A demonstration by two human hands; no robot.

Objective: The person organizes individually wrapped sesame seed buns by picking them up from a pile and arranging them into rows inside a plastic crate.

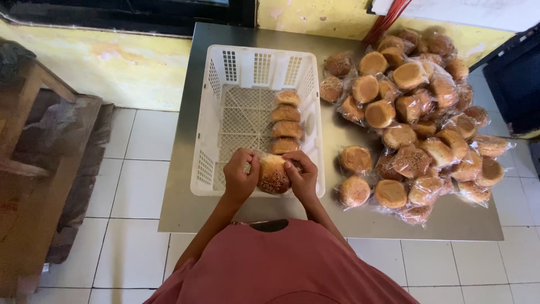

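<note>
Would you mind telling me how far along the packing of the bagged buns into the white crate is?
Early on. Four bagged buns already stand in a row inside the white crate. In hand: the left hand and right hand hold a seeded bun at the crate's near edge. Left: the big pile of bagged buns on the steel table.

A crate (256, 67) sits on the left half of the table (185, 214), its far end toward the wall (129, 67). Inside it, a row of wrapped buns (286, 123) runs along its right side, one behind another. Over the crate's near right corner, the left hand (239, 179) and right hand (304, 179) hold one bun (274, 174) between them. To the right of the crate, a heap of wrapped buns (419, 112) covers the table's right half, reaching its far edge. A wooden bench (28, 169) stands on the floor (135, 191), left of the table.
</note>
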